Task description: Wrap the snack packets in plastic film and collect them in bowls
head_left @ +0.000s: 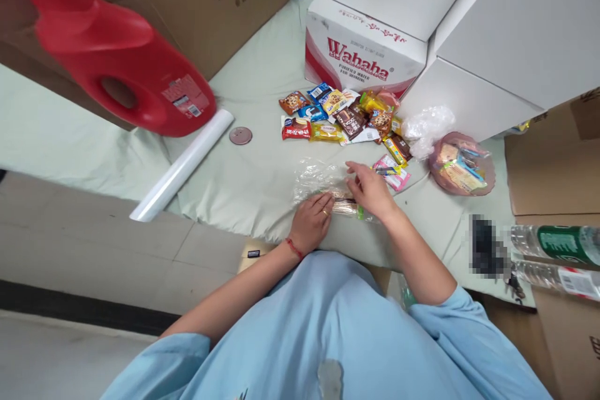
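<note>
My left hand (311, 223) lies across the left end of a long, tan packet in clear plastic (345, 205), fingers close together and bent over it; its thumb is hidden. A dark band and a green patch show through the wrapping. Loose, crinkled clear plastic (315, 174) spreads behind the packet. Just above its right part is my right hand (372, 190), fingers apart and loosely curled, with nothing seen in them. A pink snack packet (397, 176) lies beside the right hand. Farther back is a pile of small wrapped snacks (354, 122).
A white roll (182, 165), a round disc (240, 135) and a large red jug (135, 69) are to the left. A Wahaha carton (365, 53) stands behind the snacks. Rightward are crumpled plastic (429, 125), a pink bowl (438, 169) of packets, and bottles (557, 244).
</note>
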A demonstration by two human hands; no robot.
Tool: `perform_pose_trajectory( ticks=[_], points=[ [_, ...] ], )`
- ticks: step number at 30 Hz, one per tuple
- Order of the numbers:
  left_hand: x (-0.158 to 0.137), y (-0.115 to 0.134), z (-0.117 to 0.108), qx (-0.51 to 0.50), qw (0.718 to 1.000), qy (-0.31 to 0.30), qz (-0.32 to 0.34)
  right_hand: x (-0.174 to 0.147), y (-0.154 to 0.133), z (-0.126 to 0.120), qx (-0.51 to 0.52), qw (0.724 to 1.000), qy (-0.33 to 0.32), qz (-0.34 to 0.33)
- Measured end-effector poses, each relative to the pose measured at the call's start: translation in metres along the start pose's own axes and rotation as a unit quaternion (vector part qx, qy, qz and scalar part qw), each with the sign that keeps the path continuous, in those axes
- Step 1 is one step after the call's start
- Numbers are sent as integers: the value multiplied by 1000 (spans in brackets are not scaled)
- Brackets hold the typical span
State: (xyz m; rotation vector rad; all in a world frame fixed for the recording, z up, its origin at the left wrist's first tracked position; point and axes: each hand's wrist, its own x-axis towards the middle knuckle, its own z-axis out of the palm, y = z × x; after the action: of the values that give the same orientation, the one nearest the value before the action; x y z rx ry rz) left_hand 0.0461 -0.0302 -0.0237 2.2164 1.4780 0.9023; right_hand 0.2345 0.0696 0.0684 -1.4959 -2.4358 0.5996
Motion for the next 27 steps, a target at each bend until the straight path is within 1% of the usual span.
perform_pose_trajectory(
  ticks=[2,5,8,10,13,14,16,19,21,23,24,25,26,27],
  points=[
    [1,1,1,9,1000,2,4,23,3,0,-67,998,-15,-5],
    [1,2,1,20,1000,2,7,52,5,6,-141,987,-76,7],
    [1,2,0,31,999,1,15,66,3,7,-146,978,-144,29],
    [0,3,-1,37,999,3,20,65,-2,0,-114,978,-174,22],
    [0,4,-1,36,999,0,20,46,-13,-14,-60,981,-183,-37],
    [1,4,-1,35,999,-1,19,36,-17,-17,-58,980,-182,-59],
    [2,3,0,31,999,5,13,12,-24,-17,-88,975,-182,-91],
    [3,1,2,-5,1000,28,9,-26,-26,0,-153,969,-163,-102],
    [3,-2,1,-64,997,47,17,-47,-20,18,-177,970,-129,-105],
    [3,-6,-1,-143,988,61,16,-63,-12,35,-180,973,-93,-114],
    [2,-8,-2,-185,980,70,-6,-68,-8,42,-172,975,-76,-119],
    [1,-11,-5,-231,968,89,-53,-72,-5,48,-159,978,-61,-121],
    [1,-15,-8,-273,948,116,-120,-75,-3,53,-144,981,-48,-123],
    [1,-19,-11,-305,921,149,-194,-77,-2,56,-130,983,-38,-123]
  ],
)
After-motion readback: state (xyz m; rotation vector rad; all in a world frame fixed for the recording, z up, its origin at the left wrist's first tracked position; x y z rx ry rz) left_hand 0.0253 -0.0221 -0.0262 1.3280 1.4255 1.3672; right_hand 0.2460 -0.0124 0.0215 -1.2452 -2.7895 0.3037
